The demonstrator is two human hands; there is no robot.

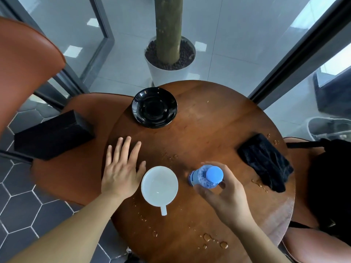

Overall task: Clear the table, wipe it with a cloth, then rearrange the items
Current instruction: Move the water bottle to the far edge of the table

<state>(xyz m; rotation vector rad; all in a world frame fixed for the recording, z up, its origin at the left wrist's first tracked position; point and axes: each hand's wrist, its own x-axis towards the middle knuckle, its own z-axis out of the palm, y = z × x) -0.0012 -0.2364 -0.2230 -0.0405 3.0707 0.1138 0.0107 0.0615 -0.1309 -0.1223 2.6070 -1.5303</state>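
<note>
Two forearms enter from the near edge. Right hand (226,194): fingers curled around the shoulder of a small water bottle (205,177) with a blue cap, which stands upright on the round wooden table (218,130), near centre. Left hand (121,171): open and flat, palm down, at the table's left edge, just beside a white cup (159,186); whether thumb and cup touch cannot be told.

The cup sits near the front, handle toward the viewer, and appears to hold clear water. A black saucer (154,107) lies at the far left of the table, well apart from the cup. A dark folded cloth (265,162) rests at the right edge. Water droplets (213,241) dot the surface near the front and beside the cloth.

Off the table: a black box (53,134) on the brown chair (62,168) to the left; a potted plant (170,59) beyond the far edge.

Judged stage: clearing, with cup, saucer and bottle not yet removed.

Handling: the bottle is probably light, thin-walled and wet, hence slippery; a grip around the body below the cap is steadier than one on the cap. Cup and saucer are likely ceramic, rigid and breakable; the cup is best taken by the handle and kept level, the saucer by its rim. The cloth is soft and limp and can be gathered anywhere.
</note>
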